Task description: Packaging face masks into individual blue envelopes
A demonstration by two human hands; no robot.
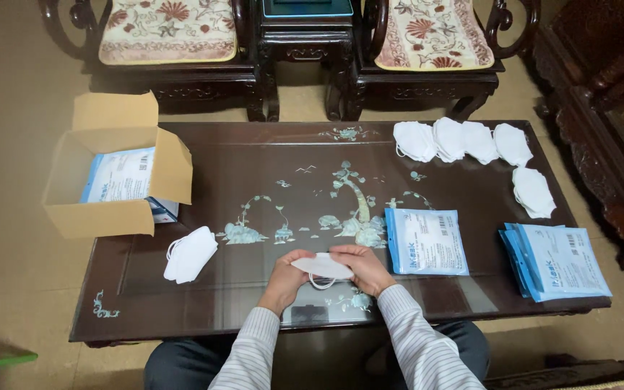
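Note:
My left hand (285,278) and my right hand (364,267) both grip one folded white face mask (321,266) just above the near edge of the dark inlaid table (254,170). Its ear loop hangs below the mask. A small stack of white masks (191,253) lies to the left of my left hand. Right of my right hand lies a blue-and-white flat pouch (427,241).
An open cardboard box (113,177) holding pouches sits on the table's left end. A pile of blue-and-white pouches (555,261) lies at the right front. Several white masks (464,141) are spread along the far right. Carved chairs with cushions (167,32) stand behind the table.

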